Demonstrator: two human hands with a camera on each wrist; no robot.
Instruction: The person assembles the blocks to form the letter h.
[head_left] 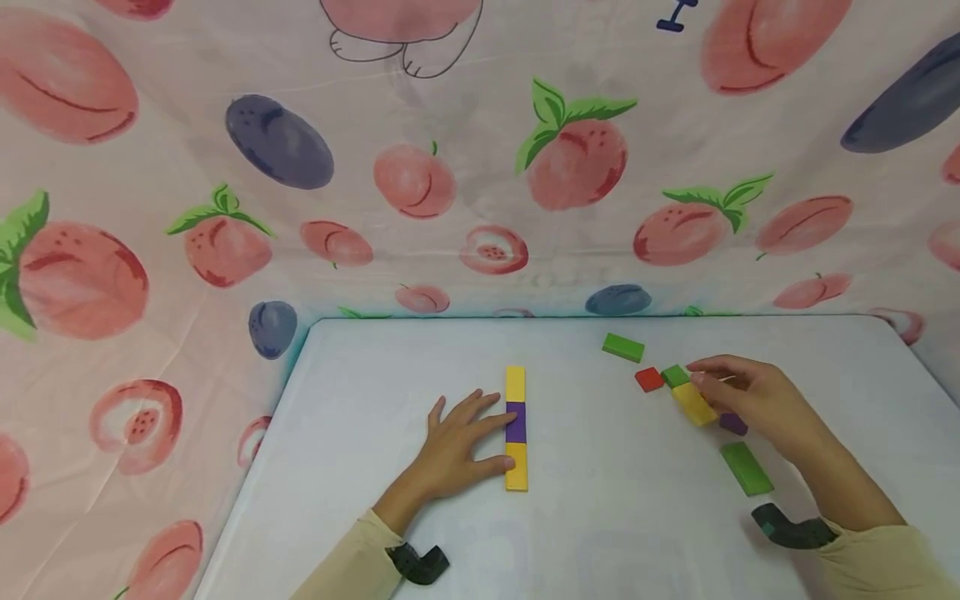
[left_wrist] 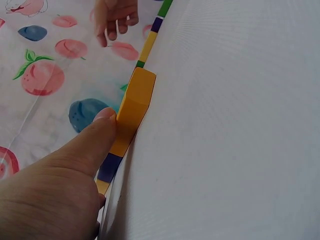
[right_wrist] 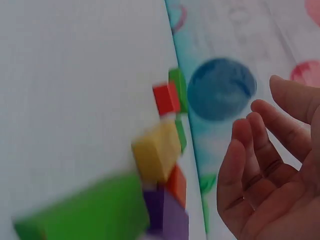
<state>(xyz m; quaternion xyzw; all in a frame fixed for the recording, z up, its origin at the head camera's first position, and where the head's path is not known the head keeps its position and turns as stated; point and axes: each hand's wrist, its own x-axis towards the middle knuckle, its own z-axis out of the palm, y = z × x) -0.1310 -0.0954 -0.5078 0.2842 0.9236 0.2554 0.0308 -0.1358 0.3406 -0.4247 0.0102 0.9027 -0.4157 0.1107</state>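
Observation:
On the white table, a yellow block, a purple block and a second yellow block form a straight column. My left hand lies beside it, fingers spread, index fingertip at the purple block and thumb at the nearer yellow one. In the left wrist view the thumb rests against that yellow block. My right hand hovers over a loose group, its fingers bent and holding nothing in the right wrist view. Under its fingertips are a yellow block and a small green block; a purple block is partly hidden.
A red block lies left of the group, and a long green block farther back. Nearer me is another green block. An orange-red block shows in the right wrist view. Fruit-patterned cloth rises behind the table.

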